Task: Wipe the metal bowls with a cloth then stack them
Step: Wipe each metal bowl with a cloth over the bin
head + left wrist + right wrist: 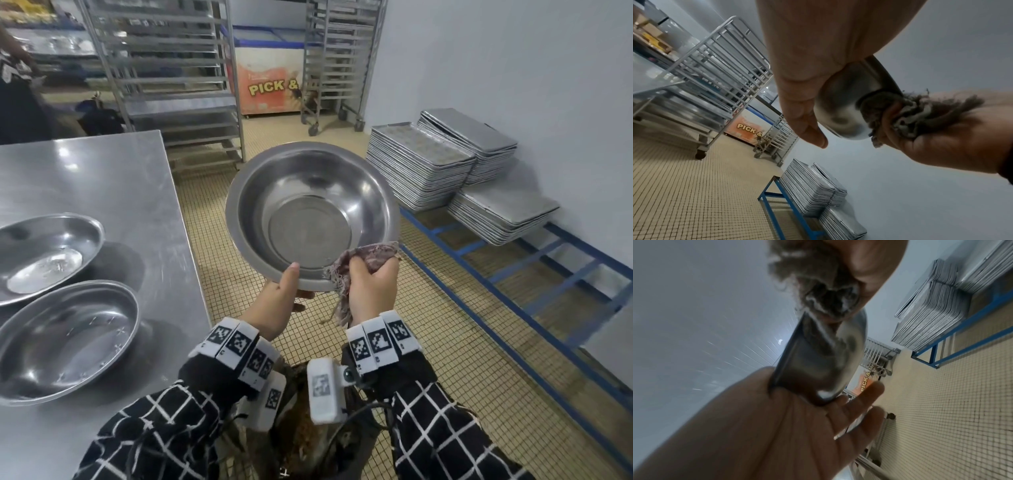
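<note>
I hold a round metal bowl [310, 212] in the air over the tiled floor, tilted so its inside faces me. My left hand [286, 298] grips its near rim, thumb on the inside and fingers underneath. My right hand [371, 284] clutches a crumpled grey-brown cloth [371, 255] and presses it over the rim at the bowl's lower right. In the left wrist view the bowl's outside [840, 110] shows beside the cloth [906, 113]. The right wrist view is blurred, with the cloth [818, 288] against the bowl [818, 363]. Two more metal bowls [44, 253] [65, 339] lie apart on the steel table.
The steel table [102, 178] fills the left. Stacks of baking trays [442, 164] sit on a blue frame [534, 281] by the right wall. Wheeled tray racks [171, 78] and a chest freezer [270, 82] stand behind. Another person [17, 89] is at the far left.
</note>
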Demonstrator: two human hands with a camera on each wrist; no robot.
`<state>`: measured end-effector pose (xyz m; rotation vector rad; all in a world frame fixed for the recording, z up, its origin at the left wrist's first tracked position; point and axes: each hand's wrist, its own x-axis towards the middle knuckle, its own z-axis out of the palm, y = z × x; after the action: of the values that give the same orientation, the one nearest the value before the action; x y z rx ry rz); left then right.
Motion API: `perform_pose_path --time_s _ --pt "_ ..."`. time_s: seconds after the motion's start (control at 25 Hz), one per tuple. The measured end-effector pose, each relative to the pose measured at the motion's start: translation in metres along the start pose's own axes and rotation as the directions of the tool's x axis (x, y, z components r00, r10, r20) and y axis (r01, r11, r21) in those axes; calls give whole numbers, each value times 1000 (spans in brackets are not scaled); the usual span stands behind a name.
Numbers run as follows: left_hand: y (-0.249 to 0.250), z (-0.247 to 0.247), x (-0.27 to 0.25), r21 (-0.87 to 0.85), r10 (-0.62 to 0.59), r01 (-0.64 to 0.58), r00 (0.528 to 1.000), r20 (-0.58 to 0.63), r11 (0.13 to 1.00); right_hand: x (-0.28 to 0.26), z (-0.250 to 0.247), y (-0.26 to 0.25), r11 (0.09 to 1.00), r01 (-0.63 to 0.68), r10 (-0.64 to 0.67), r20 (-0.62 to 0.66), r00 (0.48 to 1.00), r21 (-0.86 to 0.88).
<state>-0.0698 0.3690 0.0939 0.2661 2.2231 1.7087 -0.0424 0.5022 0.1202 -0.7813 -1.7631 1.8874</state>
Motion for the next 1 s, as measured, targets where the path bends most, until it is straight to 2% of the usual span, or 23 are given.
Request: perform_pose_path --time_s 0.16,0.32,0.48,0.64,0.76,0.92,1.0 --pt "-10 -24 -8 17 67 -68 997 47 998 -5 8 -2 999 7 -5 38 999 -35" --pt "-26 -57 -19 -154 93 -97 995 -33 983 -11 5 -4 993 20 -8 112 994 -113" --pt "-43 -105 -26 -435 6 -37 997 -73 899 -22 -6 4 966 60 -4 218 976 -252" --pt "-57 -129 -43 -526 -88 68 996 -14 848 -42 -10 14 953 63 29 298 954 -296" --pt "-60 -126 -69 -587 -141 77 988 -65 806 -64 -7 20 957 58 21 268 963 -285" --pt "-61 -124 -103 -572 -137 -10 967 -213 820 -96 6 28 963 81 -19 237 971 -256" --pt "-64 -126 -125 -582 -174 -13 949 -264 813 -114 16 30 973 66 -6 260 966 -221"
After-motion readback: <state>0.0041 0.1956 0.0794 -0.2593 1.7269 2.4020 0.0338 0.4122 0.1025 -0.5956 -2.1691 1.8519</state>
